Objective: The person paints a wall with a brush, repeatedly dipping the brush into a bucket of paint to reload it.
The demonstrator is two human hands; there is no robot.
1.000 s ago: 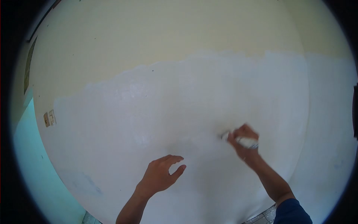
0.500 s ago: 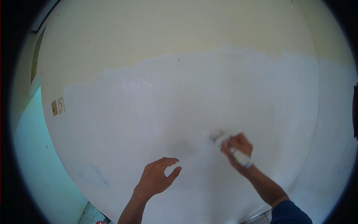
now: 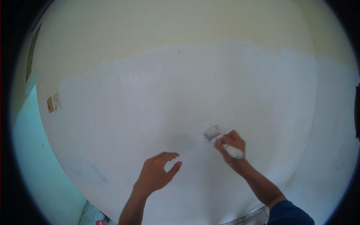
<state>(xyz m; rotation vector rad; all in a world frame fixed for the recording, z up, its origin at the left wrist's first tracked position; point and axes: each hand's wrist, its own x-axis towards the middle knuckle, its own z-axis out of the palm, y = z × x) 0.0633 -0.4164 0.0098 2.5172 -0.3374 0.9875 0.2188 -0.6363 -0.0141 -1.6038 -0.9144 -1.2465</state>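
Observation:
A paintbrush [image 3: 213,133] with a pale, paint-smeared handle is in my right hand [image 3: 231,145], its bristles pointing up and left against the wall [image 3: 150,112]. The fingers are wrapped round the handle. White paint covers the lower part of the wall, and above an uneven edge it is cream-yellow. Left of the brush, my left hand [image 3: 157,170] is held in front of the wall with thumb and fingers apart and nothing between them.
A switch and socket pair [image 3: 53,103] is on the wall at the left. Beyond the wall's left edge is a pale green surface [image 3: 41,157]. Floor tiles [image 3: 255,218] and a red round object [image 3: 101,222] show at the bottom.
My right hand and the brush have moved slightly left and up. My left hand keeps nearly the same place and pose. The view has shifted a little, with the wall marks higher in it.

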